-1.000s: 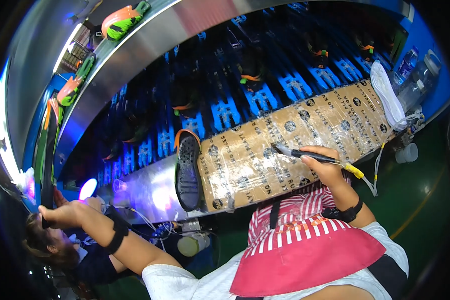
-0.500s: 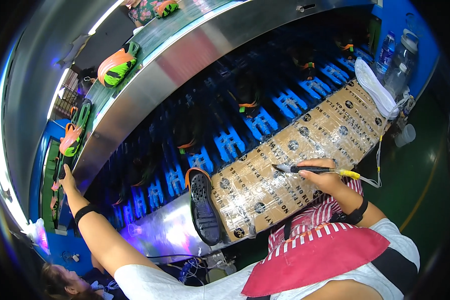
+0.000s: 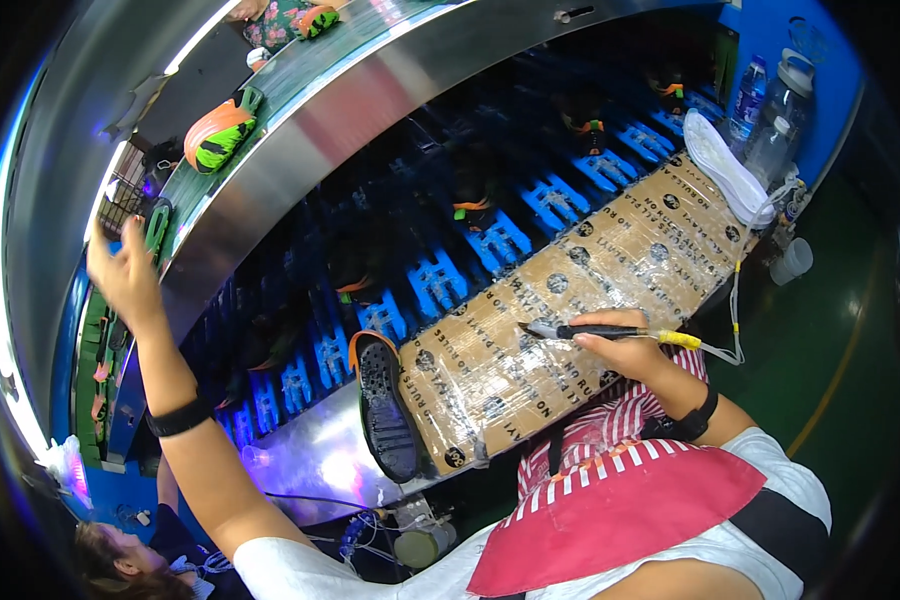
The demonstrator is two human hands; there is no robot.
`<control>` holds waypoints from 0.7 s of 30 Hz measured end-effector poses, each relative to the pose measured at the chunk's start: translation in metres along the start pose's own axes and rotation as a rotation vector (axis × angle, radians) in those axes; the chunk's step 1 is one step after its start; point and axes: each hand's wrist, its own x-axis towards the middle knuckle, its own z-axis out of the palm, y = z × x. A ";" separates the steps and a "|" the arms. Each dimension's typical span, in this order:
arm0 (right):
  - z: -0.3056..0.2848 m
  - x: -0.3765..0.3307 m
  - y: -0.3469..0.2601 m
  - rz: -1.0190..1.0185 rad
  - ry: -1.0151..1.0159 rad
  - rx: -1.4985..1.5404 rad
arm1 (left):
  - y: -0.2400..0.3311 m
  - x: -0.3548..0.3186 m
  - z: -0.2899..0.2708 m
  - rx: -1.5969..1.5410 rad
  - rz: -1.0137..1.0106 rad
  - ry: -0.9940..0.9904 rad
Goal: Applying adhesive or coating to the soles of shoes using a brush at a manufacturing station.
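Observation:
My right hand (image 3: 620,340) grips a corded, pen-like tool (image 3: 595,331) with a black handle, a pointed tip and yellow wrapping by its cord. The tip hangs over or rests on the cardboard (image 3: 530,375); which, I cannot tell. My left hand (image 3: 125,275) is raised at the upper conveyor (image 3: 185,185) on the left, fingers apart, nothing seen in it. It partly covers a green-edged shoe (image 3: 157,228) there. A black holed shoe (image 3: 388,420) with an orange strap lies at the cardboard's left end.
Orange, green and black shoes (image 3: 220,135) stand along the upper conveyor. Below it, blue racks (image 3: 495,235) carry dark shoes. A white insole-shaped piece (image 3: 725,170), bottles (image 3: 790,85) and a plastic cup (image 3: 792,261) are at the right. Another person (image 3: 120,560) is at lower left.
My left hand has risen from beside the shoes on the conveyor's left end, its fingers now spread. My right hand holds the tool much as before; the whole view has shifted slightly.

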 end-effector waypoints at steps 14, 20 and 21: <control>-0.046 -0.025 0.005 -0.011 0.115 0.161 | 0.092 -0.010 0.033 -0.684 -0.484 -0.368; -0.054 -0.021 0.008 0.115 0.215 0.280 | 0.164 -0.153 -0.043 -1.385 -0.557 -0.255; -0.054 -0.020 0.009 0.118 0.210 0.287 | 0.169 -0.182 -0.051 -1.323 -0.596 -0.177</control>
